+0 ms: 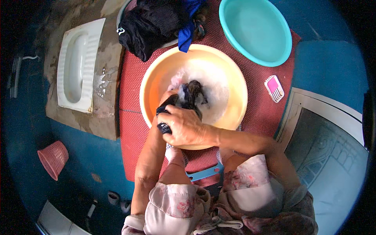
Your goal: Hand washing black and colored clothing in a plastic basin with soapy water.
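A round yellow plastic basin [236,114] stands before me with cloudy, sudsy water [218,88] in it. My right hand [183,126] is closed around a bunched dark wet cloth [166,128] over the basin's near left side. The cloth runs on towards the basin's middle, where a dark wet bunch [194,94] lies in the suds. My left hand [168,96] reaches in from the left and grips the same cloth; its fingers are mostly hidden. Just beyond it some pink material [176,80] shows in the water.
A heap of black clothes [155,23] with a blue cloth [186,33] overhangs a container behind the basin. A turquoise basin [255,29] and a white-and-pink soap dish [274,88] are to the right on the red mat [132,88]. Left are a squat toilet [79,67] and pink basket [54,158].
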### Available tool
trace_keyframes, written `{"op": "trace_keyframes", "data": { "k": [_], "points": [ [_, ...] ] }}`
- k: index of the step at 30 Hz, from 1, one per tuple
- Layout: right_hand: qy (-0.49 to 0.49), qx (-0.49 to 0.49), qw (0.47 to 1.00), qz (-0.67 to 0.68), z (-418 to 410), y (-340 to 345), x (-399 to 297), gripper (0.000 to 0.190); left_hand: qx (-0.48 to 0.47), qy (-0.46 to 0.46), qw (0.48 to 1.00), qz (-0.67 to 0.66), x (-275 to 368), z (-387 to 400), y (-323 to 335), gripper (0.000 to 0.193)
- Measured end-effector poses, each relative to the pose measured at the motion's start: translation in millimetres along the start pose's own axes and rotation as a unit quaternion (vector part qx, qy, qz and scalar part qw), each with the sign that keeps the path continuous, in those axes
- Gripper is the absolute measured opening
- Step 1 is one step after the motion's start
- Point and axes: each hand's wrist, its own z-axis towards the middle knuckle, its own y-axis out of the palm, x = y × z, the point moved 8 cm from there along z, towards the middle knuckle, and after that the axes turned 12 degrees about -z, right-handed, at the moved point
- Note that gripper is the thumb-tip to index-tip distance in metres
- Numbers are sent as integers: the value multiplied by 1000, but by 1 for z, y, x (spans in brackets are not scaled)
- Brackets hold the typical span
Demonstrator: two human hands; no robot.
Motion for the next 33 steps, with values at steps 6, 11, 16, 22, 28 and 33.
{"op": "trace_keyframes", "data": {
  "k": [6,11,16,22,28,33],
  "points": [
    [29,31,988,-149,13,-2,21,43,14,-61,990,-124,-35,5,-5,36],
    [115,75,981,-138,26,-13,98,32,34,-101,969,-224,-50,5,-10,36],
    [150,58,957,-241,6,-21,161,32,25,-57,994,-89,-15,22,-10,31],
    [275,-47,883,-378,-36,-29,188,26,108,196,971,78,52,-2,3,34],
    [208,-80,910,-349,-3,-42,145,81,104,265,928,240,19,-14,-26,58],
    [72,-111,880,-455,-1,21,147,91,106,209,966,108,-16,11,-48,72]
  ]
}}
